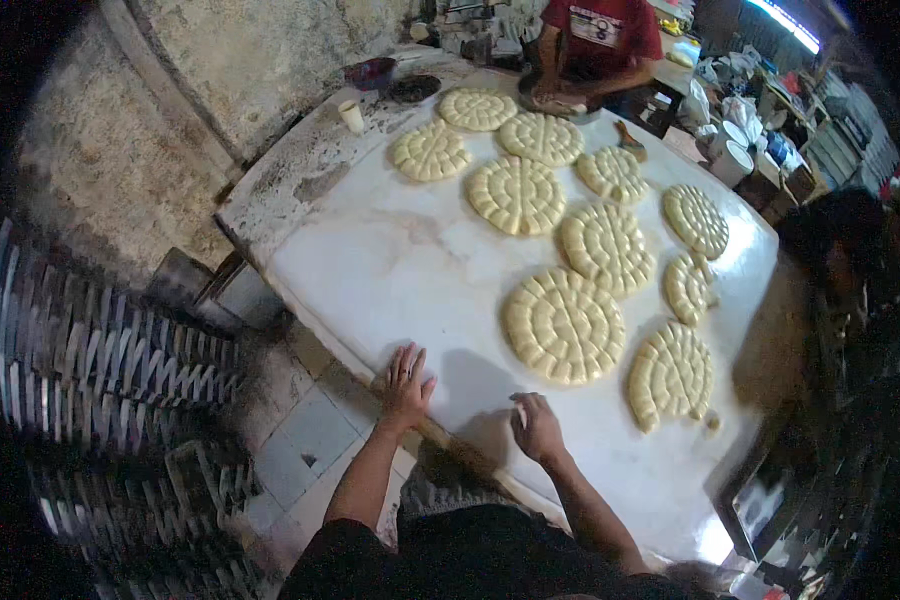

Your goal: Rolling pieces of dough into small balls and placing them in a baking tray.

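Note:
My left hand (pixel 406 392) lies flat at the near edge of the pale stone-topped table (pixel 370 270), fingers spread and nothing in it. To its right, my right hand (pixel 537 428) is over the near part of the table, its fingers loosely bent, thumb apart, with nothing visible in them. Its palm is hidden. Nearest to it is a large round coil of pale dough (pixel 565 325), scored into segments. Beside that lies a dough coil (pixel 670 375) with a gap on its near side and a small dough bit (pixel 712 422) close by.
Several more dough coils (pixel 516 195) cover the table's far and right parts. Across the table a person in a red shirt (pixel 600 40) works with their hands low. A brush (pixel 630 140), a pale cup (pixel 351 116) and a dark bowl (pixel 370 72) stand near the far edges.

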The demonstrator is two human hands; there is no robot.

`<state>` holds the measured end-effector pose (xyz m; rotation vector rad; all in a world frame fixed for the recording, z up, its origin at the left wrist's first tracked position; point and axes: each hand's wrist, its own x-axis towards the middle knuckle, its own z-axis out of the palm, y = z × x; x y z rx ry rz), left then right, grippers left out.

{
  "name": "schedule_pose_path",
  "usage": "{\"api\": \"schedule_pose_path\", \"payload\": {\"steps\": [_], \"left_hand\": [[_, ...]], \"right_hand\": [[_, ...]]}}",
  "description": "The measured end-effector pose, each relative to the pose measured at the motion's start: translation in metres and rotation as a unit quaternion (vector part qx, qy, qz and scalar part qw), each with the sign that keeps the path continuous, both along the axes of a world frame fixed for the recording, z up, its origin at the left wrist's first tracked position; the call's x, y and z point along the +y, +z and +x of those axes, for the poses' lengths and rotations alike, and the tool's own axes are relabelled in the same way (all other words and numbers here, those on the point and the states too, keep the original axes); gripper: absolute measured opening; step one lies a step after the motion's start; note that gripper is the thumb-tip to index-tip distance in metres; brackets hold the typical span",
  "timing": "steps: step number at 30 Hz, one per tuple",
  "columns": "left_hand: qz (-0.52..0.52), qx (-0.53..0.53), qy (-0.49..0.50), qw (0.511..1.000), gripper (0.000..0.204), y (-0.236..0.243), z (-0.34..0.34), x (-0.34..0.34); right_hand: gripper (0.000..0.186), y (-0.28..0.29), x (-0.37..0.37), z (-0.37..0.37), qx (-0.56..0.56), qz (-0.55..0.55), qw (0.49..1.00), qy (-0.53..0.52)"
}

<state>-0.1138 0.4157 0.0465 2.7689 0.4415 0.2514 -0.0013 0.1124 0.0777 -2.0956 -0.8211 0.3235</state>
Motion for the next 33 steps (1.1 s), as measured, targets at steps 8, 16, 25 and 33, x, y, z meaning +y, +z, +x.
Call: {"api": "schedule_pose_path", "payload": {"steps": [8,16,25,33], "left_hand": [[0.021,0.010,0.022,0.999,0.068,-0.004,0.166,0.262],[0.062,-0.082,0.037,0.994,0.057,-0.033,0.375,0.439],[-0.003,-0.161,-0.015,0.987,0.039,-0.023,0.578,0.495],[-0.727,-0.128,-0.135,0.661,0.052,-0.050,0.609,0.477]], "right_hand": [[0.043,-0.012,0.264,0.133,-0.093,-0.032,0.995,0.001],[0.070,-0.052,0.428,0.290,-0.195,-0.146,0.955,-0.166],[0.081,-0.043,0.522,0.393,-0.037,-0.087,0.936,-0.340],[0.081,-0.027,0.504,0.438,0.468,0.539,0.669,-0.208]]}}
